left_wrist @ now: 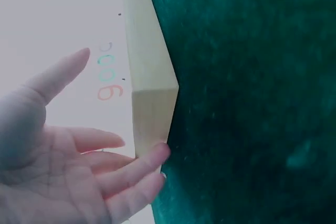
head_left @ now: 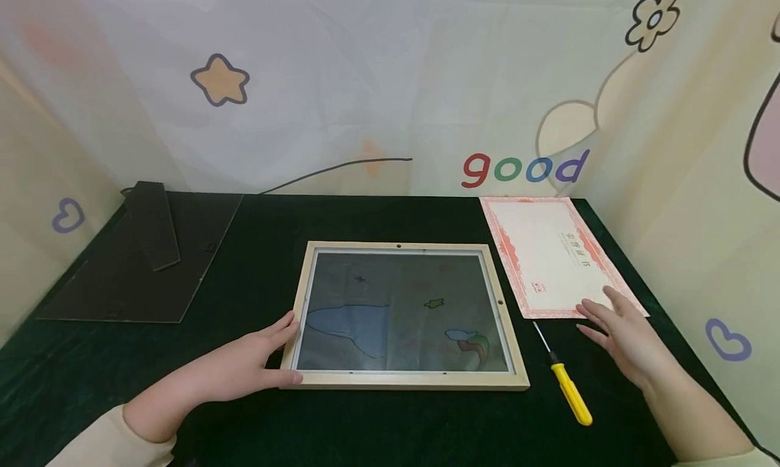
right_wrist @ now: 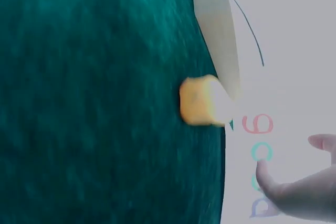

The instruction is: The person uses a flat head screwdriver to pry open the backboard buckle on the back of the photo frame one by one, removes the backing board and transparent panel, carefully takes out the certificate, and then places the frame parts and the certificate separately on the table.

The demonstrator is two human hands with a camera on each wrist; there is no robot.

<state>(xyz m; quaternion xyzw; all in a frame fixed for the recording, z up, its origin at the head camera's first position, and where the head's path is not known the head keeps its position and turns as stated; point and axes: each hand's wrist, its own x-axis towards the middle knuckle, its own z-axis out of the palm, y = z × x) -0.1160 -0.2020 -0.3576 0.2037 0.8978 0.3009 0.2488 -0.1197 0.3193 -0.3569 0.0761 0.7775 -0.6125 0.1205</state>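
Note:
A light wooden picture frame lies flat at the middle of the table, its glass reflecting the patterned cloth. My left hand is at its front left corner, thumb and fingertips touching the rim, fingers fairly straight. In the left wrist view, fingertips rest against the frame's side. My right hand, fingers spread and holding nothing, is over the near right corner of a red-bordered certificate. Left of that hand lies a screwdriver with a yellow handle, its tip toward the certificate.
A black backing board with a stand leg lies at the far left. Dark green cloth covers the table. Pale printed cloth hangs behind and at both sides.

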